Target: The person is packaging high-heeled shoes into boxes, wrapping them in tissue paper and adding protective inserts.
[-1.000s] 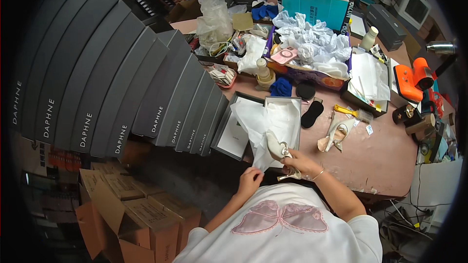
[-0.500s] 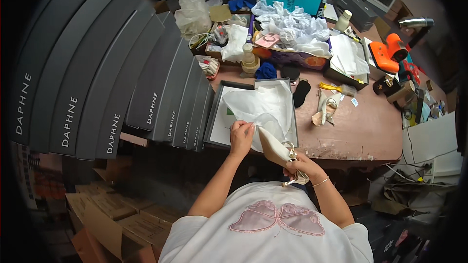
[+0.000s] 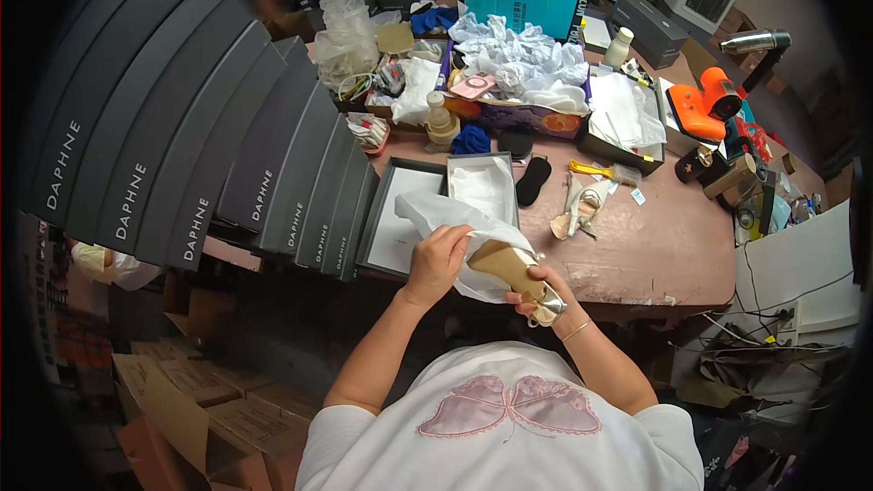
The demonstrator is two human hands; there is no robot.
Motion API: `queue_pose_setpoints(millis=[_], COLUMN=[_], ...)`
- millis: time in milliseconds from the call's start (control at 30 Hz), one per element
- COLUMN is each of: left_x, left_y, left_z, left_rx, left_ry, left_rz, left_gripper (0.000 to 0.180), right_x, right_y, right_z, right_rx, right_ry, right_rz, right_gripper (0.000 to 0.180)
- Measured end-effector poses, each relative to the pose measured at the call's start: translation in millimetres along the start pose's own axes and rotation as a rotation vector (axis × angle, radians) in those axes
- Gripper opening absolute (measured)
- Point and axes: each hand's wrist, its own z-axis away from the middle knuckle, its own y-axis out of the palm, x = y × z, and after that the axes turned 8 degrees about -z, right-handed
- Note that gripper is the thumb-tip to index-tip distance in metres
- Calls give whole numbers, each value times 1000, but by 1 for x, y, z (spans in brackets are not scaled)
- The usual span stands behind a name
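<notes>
In front of my body my right hand (image 3: 549, 295) grips a beige heeled shoe (image 3: 503, 264) at its heel end, the sole turned up. A gold-coloured heel part shows beside my fingers. My left hand (image 3: 436, 265) pinches a sheet of white tissue paper (image 3: 420, 205), which drapes behind and under the shoe's toe. Just beyond my hands a grey shoebox (image 3: 516, 184) lies open with white paper inside. A flat grey tray or lid (image 3: 371, 238) with a white sheet in it sits to its left. The matching beige shoe (image 3: 582, 205) rests on the table to the right.
Tall stacks of dark shoeboxes (image 3: 173, 118) wall off the left. A yellow-handled brush (image 3: 611, 173) and a black shoe-shaped pad (image 3: 533, 180) lie on the table (image 3: 655, 255). Behind stand a carton of crumpled white paper (image 3: 523, 59), bottles and an orange tool (image 3: 698, 111). Cardboard cartons (image 3: 245, 418) fill the lower left.
The shoe has rolled so its sole faces up, and the tissue has been lifted from the box and drawn around its toe. My left hand has moved slightly left and nearer my body.
</notes>
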Motion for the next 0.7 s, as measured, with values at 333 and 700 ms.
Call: queue_pose_setpoints(millis=[333,700], left_x=[-99,-144], left_y=[54,112], left_z=[13,62], left_rx=[86,337], left_ry=[169,601], left_rz=[136,492], left_gripper=[22,33], right_x=[25,50], right_y=[-2,-4], right_z=[35,32], right_rx=[-18,154], right_ry=[-183,-495], right_rz=[-178,-94], right_gripper=[39,46])
